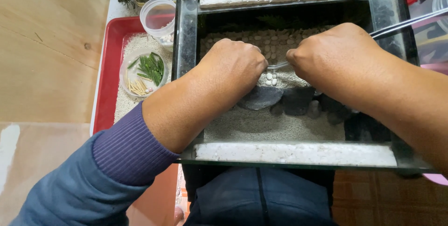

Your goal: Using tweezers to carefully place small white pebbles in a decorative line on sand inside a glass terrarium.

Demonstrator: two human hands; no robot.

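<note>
Wooden worktop (46, 44) with red tray (109, 67); glass tank (186, 44) set beside it.
Long tweezers (396, 26) are pinched in the right hand (326, 55) for reach over white pebbles (269, 78); the left hand (233, 67) is curled shut, contents hidden.

Your glass tank (186, 39) looks glossy w/ dark edges; sand (270, 125) inside is matt, fine-grained. Pebbles (270, 44) smooth, pale; flat stones (261, 97) dark, matt. Tweezers (401, 24) in your right hand (336, 51) are shiny metal. Red tray (109, 62) is glossy plastic, cup (158, 16) clear plastic. Your sleeve (126, 151) is ribbed knit cloth.
</note>
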